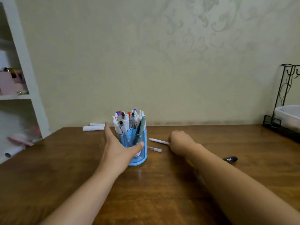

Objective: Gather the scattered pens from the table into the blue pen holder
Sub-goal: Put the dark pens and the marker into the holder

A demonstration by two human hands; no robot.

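The blue pen holder (140, 157) stands upright in the middle of the wooden table (65, 159), packed with several pens (128, 120). My left hand (116, 149) wraps around its left side, thumb across the front and fingers reaching behind. To the right, my right hand (181, 143) curls its fingers around the end of a white pen (158, 141) that points left just above the table. A second white pen (155, 149) lies beside the holder. A black marker (230, 159) lies past my right forearm.
Two white stick-like items (94, 127) lie at the table's back edge, left of the holder. A black wire rack (282, 101) with a white tray (290, 116) occupies the back right corner. White shelves (24, 78) stand to the left.
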